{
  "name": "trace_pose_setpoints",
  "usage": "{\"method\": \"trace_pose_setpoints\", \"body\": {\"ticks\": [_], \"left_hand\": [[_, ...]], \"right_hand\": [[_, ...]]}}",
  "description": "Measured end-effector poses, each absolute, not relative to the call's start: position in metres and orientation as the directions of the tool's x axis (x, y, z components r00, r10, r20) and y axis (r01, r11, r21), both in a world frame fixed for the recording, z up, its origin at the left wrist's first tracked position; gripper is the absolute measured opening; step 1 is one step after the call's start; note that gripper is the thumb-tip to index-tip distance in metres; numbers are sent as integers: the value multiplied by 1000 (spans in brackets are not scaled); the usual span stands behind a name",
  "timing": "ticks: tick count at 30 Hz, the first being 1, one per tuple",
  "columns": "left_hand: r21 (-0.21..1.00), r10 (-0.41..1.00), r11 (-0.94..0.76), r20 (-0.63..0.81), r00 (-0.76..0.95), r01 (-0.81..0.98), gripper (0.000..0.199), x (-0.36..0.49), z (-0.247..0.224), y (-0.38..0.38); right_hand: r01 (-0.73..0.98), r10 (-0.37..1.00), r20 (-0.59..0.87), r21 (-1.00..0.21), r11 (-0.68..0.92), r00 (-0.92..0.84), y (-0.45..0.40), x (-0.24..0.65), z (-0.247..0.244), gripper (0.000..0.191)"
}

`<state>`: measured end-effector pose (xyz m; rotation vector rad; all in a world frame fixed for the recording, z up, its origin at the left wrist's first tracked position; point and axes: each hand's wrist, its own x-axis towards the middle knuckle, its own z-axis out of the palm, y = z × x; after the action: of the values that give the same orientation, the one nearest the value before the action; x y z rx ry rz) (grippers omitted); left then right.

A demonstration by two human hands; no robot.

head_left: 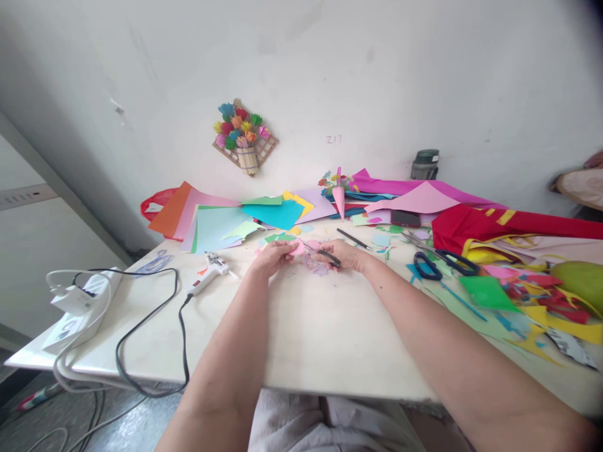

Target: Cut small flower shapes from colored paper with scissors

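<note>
Left hand [276, 257] is closed in a pinch, fingers and thumb on a pink paper piece [298, 248]; right hand [346, 253] is wrapped round the dark handles of small scissors [331, 258]. The pink piece sits mid-table toward the far side, between the hands, scissor blades right by it; can't tell if they touch it. Loose paper scraps [320, 271] lie just below, on the pale table [320, 339]. Handling, my judgement: paper is very light, a bit stiff but easy to bend, crease or tear, not very slippery; best pinched flat near the edge, clear of the blades. Scissors look rigid and light, best held by the finger loops. To the left, a white glue gun [207, 281] with a red switch, plus a power strip [89, 306]; to the right, bigger blue-handled scissors [428, 267] and, farther back, a dark phone [405, 218]. Writing: "217" or "Z17" [334, 139] on the far wall [330, 75], first character unclear. Printed packet [571, 346] at near right, text too blurred to read. No brand legible on glue gun, scissors or phone.
</note>
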<state>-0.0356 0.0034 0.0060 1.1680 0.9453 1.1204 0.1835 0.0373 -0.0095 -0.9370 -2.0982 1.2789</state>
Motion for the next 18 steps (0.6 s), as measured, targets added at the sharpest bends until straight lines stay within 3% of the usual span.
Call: {"method": "trace_pose_setpoints", "body": {"ticks": [18], "left_hand": [[985, 981, 54, -22, 192, -166, 23, -34, 5, 4]], "right_hand": [[302, 777, 68, -897, 322, -626, 26, 184, 5, 48]]}}
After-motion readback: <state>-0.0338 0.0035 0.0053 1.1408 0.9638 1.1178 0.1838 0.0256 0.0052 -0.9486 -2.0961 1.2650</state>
